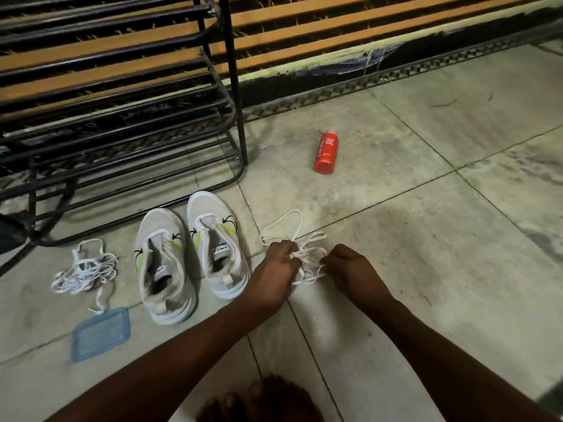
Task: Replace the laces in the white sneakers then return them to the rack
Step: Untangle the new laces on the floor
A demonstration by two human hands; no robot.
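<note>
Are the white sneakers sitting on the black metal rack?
No, both white sneakers stand on the grey tiled floor by the black metal rack.

A domestic floor area, probably an entryway, was indicated. A black tubular shoe rack (234, 86) was seen beyond and left of the gripped laces (307, 257). A red body-wash bottle (326, 152) lay farther ahead of them on large pale floor tiles (426, 239). Orange wooden slats (335, 25) were set behind.
</note>
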